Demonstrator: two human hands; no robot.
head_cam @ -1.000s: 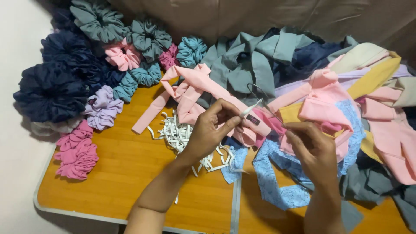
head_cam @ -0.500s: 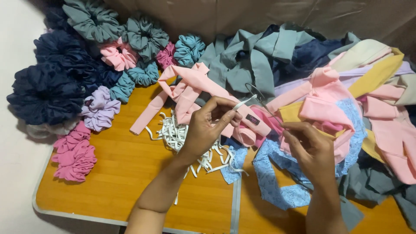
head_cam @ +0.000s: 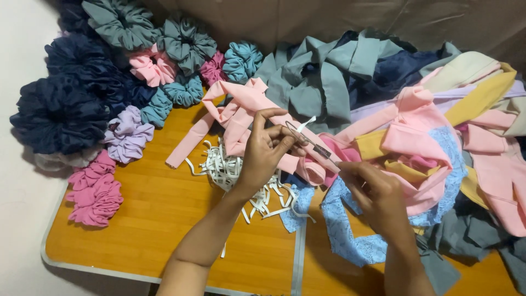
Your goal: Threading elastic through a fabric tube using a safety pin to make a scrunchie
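Pinched between both hands, safety pin [head_cam: 309, 143] gleams thin.

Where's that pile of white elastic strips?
The white elastic strips lie mid-table on the wooden table, just under the left hand, beside the pink fabric strip.

**Changes logged: hands and threading tool**

My left hand [head_cam: 268, 151]: has slid slightly right, fingers now spread wider, forefinger arched up over the pink fabric strip [head_cam: 241, 112].
White elastic end [head_cam: 305, 124]: earlier pinched straight out from my fingertips, now curls up beside the metal tool [head_cam: 309, 143].
Metal tool: now lies slanted, bridging both hands.
My right hand [head_cam: 378, 197]: has dropped nearer, fingers closed at the tool's lower tip.
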